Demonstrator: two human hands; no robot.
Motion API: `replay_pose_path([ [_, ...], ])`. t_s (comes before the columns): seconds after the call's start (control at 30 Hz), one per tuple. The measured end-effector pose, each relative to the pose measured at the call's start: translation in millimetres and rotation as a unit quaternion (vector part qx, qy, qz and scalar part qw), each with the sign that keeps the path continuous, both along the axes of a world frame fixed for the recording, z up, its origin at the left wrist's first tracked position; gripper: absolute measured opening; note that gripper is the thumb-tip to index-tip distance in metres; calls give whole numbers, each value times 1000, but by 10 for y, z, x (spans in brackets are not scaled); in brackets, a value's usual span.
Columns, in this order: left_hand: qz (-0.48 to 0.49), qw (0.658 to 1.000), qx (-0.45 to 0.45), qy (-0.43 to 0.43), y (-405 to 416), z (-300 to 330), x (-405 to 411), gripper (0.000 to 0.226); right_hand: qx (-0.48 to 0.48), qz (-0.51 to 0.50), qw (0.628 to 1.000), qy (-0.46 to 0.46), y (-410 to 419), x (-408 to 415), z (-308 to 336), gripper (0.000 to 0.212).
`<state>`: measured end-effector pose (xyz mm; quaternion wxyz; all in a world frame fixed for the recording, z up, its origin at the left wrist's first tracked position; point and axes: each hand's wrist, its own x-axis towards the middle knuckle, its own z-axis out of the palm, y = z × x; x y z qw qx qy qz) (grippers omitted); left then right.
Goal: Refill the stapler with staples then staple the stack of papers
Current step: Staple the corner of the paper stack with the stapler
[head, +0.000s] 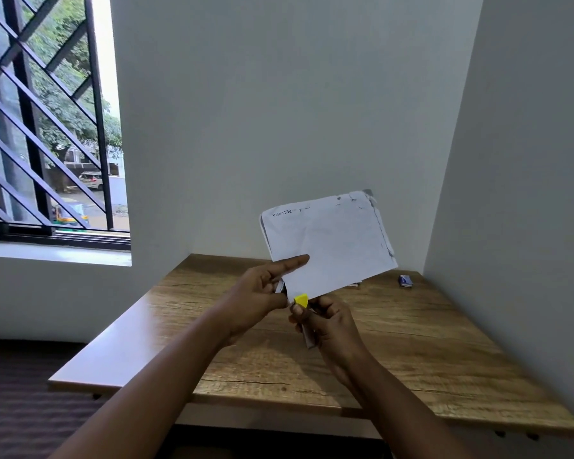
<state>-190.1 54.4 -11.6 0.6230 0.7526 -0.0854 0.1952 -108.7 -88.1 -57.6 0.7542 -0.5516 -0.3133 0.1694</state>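
Two hands work above a wooden surface [411, 342] that fills a room corner, with a barred window [47, 127] off to the left. The papers [332, 243] are held up in the air over the surface's middle, tilted, their long axis rising from lower left to upper right, the printed heading at the far top edge and reading upside down. The left hand [262, 293] pinches the stack at its lower left edge, forefinger stretched flat along the sheet. The right hand [325, 323] is curled round the stapler [304, 313], which stands nearly upright just below the stack's lowest corner, its yellow tip [301, 300] pointing up and touching that corner; its long axis runs up and down. A small blue box [406, 281], probably the staples, lies near the far right corner of the surface.

Judging by this, refilling is done and stapling is in hand. The next move calls for seating the corner fully between the stapler's jaws, then a firm squeeze while the left hand keeps the sheets aligned.
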Motion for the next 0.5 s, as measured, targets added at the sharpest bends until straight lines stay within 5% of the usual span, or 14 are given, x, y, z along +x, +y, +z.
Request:
replay_pose_path([
  [0.17,8,999,-39,-17,24,-17,-16,73,13,51,998,24,-103,48,-49,51],
  [0.27,6,999,-35,0,48,-33,-31,75,71,39,995,50,-209,127,-53,33],
  [0.5,36,998,33,30,46,-80,-40,67,118,-159,972,126,-419,413,177,35],
])
